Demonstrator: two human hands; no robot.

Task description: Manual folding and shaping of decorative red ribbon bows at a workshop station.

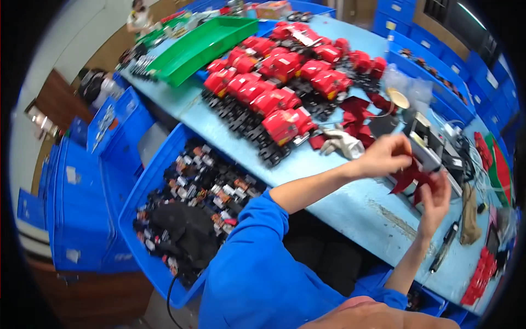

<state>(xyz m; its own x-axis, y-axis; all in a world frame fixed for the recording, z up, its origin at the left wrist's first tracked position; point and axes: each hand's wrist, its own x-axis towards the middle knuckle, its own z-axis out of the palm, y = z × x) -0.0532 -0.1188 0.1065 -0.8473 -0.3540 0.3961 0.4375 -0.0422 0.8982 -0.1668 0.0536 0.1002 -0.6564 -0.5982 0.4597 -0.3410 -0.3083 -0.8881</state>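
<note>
My left hand (386,156) is closed, thumb and fingers pinched at the upper part of a thin, pointed red piece (405,180). Close by on the right, my right hand (435,196) has its fingers bent around the other side of that piece. Its exact kind is blurred. Directly behind both hands stands a small grey-and-white device (426,152), partly covered by my fingers. Dark red scraps (356,112) and a whitish glove (345,143) lie left of my left hand.
Rows of red toy vehicles with black bases (282,63) fill the table's middle. A green tray (203,49) stands far left. A blue bin (127,211) of small parts sits at my left. A black pen-like tool (445,247) lies near my right hand. Another person (139,19) is far off.
</note>
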